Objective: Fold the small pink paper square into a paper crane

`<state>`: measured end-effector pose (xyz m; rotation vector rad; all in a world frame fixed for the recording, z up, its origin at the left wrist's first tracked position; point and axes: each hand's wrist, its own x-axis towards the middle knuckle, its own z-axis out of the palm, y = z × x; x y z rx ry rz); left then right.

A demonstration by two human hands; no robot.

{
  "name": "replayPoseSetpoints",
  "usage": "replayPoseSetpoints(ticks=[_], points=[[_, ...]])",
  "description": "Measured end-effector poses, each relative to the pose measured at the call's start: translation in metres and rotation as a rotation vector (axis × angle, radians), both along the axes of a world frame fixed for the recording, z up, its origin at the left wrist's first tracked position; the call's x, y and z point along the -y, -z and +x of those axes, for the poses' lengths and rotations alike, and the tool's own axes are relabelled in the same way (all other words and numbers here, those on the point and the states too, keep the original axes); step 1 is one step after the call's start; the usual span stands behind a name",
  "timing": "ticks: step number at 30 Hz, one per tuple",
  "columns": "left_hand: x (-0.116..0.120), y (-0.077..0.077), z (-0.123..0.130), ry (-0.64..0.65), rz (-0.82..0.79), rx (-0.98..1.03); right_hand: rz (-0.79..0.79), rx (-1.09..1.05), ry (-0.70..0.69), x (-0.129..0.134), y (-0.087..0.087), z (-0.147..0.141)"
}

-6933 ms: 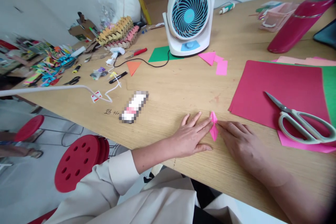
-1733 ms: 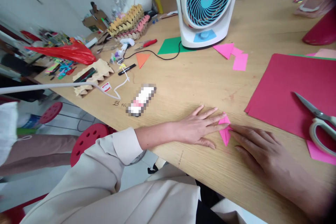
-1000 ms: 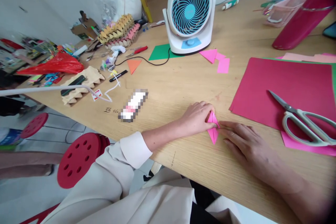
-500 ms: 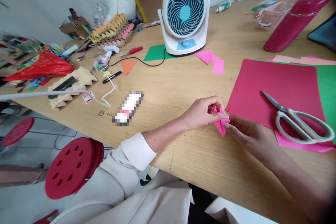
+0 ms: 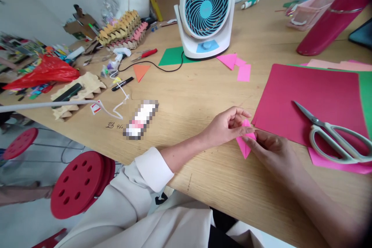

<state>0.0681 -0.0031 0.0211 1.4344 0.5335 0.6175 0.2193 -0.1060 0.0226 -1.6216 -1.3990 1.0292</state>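
A small piece of folded pink paper (image 5: 245, 149) is pinched between my two hands, just above the wooden table; its lower end comes to a point. My left hand (image 5: 229, 124) grips its upper left part with thumb and fingers, which hide some of the folds. From the right, my right hand (image 5: 270, 147) presses its thumb on the paper's front. Nearby on the right, scissors (image 5: 334, 135) with pale handles lie on a stack of dark red paper (image 5: 305, 97). A pink sheet (image 5: 322, 161) sticks out beneath.
A white fan (image 5: 206, 11) stands at the back, with pink paper scraps (image 5: 244, 72) before it. A blurred-out phone (image 5: 141, 119) lies left of my hands. Further right is a magenta bottle (image 5: 331, 27). Red stools (image 5: 77, 184) stand beside the table's left edge.
The pink paper has turned in my fingers: its two upper tips have given way to a single one, and its long lower point shows more. My right thumb has shifted onto its front.
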Motion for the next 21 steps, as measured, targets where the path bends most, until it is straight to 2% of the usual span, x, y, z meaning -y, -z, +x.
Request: replayPoseSetpoints(ticks=[4,8,21], points=[[-0.0008,0.0044,-0.0016,0.058,0.082,-0.094,-0.023,-0.019,0.026,0.0008,0.0082,0.0023],[-0.0020,0.0070,-0.0020,0.064,0.140,-0.086,-0.042,-0.007,0.001,0.0027,0.0077,0.0013],[-0.0009,-0.0014,-0.0032,0.131,0.093,-0.022,0.005,0.004,-0.072,0.0045,-0.0009,-0.0055]])
